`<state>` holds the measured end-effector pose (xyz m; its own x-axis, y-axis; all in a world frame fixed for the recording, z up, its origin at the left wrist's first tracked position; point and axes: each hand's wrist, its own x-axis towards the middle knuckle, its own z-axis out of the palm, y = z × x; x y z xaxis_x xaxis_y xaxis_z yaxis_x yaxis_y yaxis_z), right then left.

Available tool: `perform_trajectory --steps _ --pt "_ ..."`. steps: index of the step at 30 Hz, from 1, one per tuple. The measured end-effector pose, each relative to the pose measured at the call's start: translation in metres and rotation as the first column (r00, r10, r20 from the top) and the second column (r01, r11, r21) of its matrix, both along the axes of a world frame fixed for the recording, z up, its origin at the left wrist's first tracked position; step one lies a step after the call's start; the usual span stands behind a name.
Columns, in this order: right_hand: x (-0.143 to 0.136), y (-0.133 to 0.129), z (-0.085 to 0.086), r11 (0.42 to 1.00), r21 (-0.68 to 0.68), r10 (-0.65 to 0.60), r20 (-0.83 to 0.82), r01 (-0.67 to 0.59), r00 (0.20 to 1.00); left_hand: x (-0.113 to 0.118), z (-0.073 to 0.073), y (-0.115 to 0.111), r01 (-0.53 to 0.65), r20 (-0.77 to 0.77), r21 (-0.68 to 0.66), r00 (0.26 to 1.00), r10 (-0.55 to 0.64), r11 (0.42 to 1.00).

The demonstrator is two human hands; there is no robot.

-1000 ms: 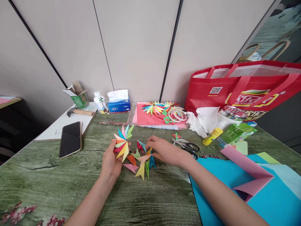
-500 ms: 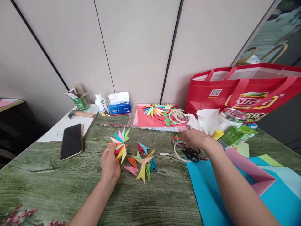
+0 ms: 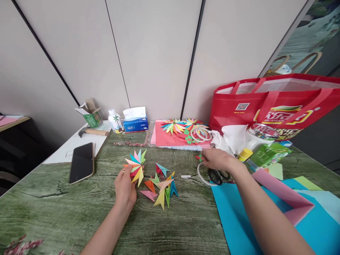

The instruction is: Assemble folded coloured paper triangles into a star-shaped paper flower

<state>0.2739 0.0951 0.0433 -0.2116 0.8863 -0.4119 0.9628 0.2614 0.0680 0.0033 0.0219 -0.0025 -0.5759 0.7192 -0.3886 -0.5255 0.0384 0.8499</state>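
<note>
Upright in the fingers of my left hand (image 3: 125, 187) is a multicoloured folded-paper star (image 3: 136, 166). Just right of it, loose folded-paper pieces (image 3: 162, 187) in several colours lie on the table. My right hand (image 3: 216, 159) is bent down over the table, its fingers drawn together at the edge of a small red-and-green paper piece (image 3: 198, 158), partly covered. What its fingertips pinch, if anything, is hidden. Below that hand lie black-handled scissors (image 3: 215, 177) and a white tape roll (image 3: 202, 179), both partly hidden. A small white strip (image 3: 185, 176) lies left of the roll.
Paper stars (image 3: 174, 126) and tape rolls (image 3: 203, 134) rest on a red paper pack (image 3: 170, 136) by the wall. A red bag (image 3: 239, 106), tissues (image 3: 235, 138) and blue paper (image 3: 233, 212) are on the right; a phone (image 3: 82, 163) and hammer (image 3: 94, 132) on the left.
My right hand has shifted slightly left, from over the scissors toward the red-and-green paper piece, uncovering more of the handles. My left hand keeps holding the star in place.
</note>
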Motion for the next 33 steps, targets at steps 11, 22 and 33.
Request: perform_trajectory --steps 11,22,33 --pt "-0.021 -0.007 -0.001 0.999 -0.045 -0.003 -0.061 0.001 0.998 0.0 -0.001 0.0 -0.028 -0.021 -0.049 0.999 0.027 0.998" --pt "-0.03 -0.031 0.013 0.788 -0.339 0.22 -0.625 -0.514 0.749 0.0 0.0 0.0 0.002 -0.021 -0.042 1.0 -0.003 0.999" --pt "-0.005 -0.026 0.031 0.988 0.036 0.153 -0.277 -0.149 0.948 0.002 -0.01 0.0 -0.015 -0.156 -0.037 0.988 0.009 0.999"
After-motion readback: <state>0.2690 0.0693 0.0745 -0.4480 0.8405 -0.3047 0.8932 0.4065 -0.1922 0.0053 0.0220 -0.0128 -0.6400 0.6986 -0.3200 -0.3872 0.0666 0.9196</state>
